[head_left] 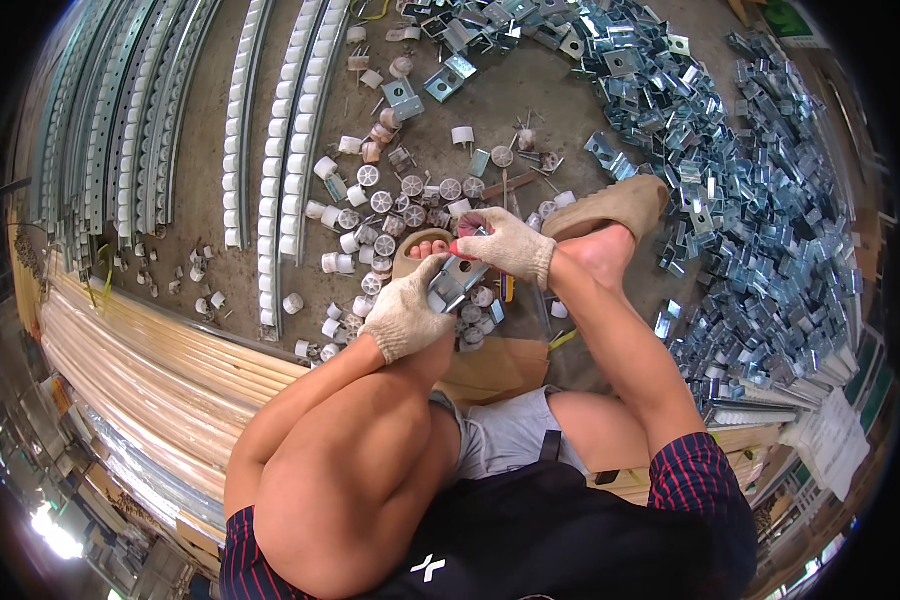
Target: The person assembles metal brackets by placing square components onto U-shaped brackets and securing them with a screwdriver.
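Note:
A bent metal bracket (457, 281) with a round hole is held between my two gloved hands, above my left foot. My left hand (407, 308) grips its lower left side, fingers wrapped round the edge. At the upper right end, my right hand (508, 246) is closed on the bracket too, with a dark red patch on the glove fingers. Whether the right fingers also pinch something small is hidden. Around and below lie many loose white wheels (382, 203), some dirty, scattered on the floor.
A large heap of metal brackets (760, 215) spreads along the right. Rails lined with white rollers (288, 150) lie at upper left. Long wrapped tan bars (170, 370) run along the lower left. A brown cardboard piece (495, 370) is between my legs. My right sandal (615, 208) stands near the heap.

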